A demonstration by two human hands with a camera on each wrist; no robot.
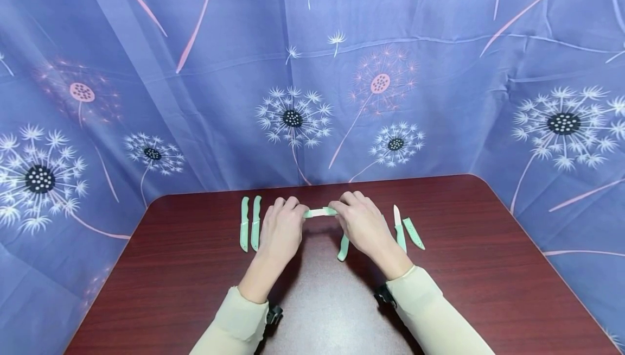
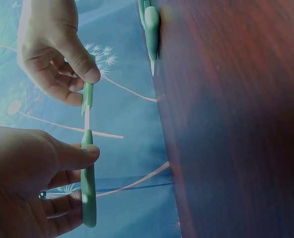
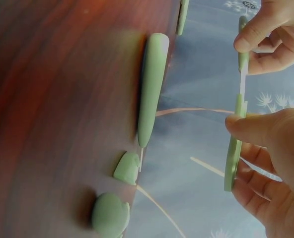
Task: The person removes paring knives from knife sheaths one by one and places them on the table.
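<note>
My left hand [image 1: 283, 227] pinches the light green handle of a small paring knife [image 2: 89, 188] between thumb and fingers. My right hand [image 1: 366, 224] grips a matching green blade sheath [image 3: 232, 158]. Between the hands the knife's pale blade is partly inside the sheath, with a short stretch of it bare. Both are raised above the table. Under my right hand lies another green-handled knife [image 1: 343, 247], partly hidden by the hand. To the right of that hand are a knife with a bare white blade [image 1: 400, 233] and a loose green sheath [image 1: 414, 234].
Two sheathed green knives, one at the outer side [image 1: 244, 224] and one nearer my left hand [image 1: 256, 224], lie side by side. All rest on a dark red wooden table [image 1: 161, 290]. A blue dandelion-print cloth [image 1: 219, 100] hangs behind the table and along its sides.
</note>
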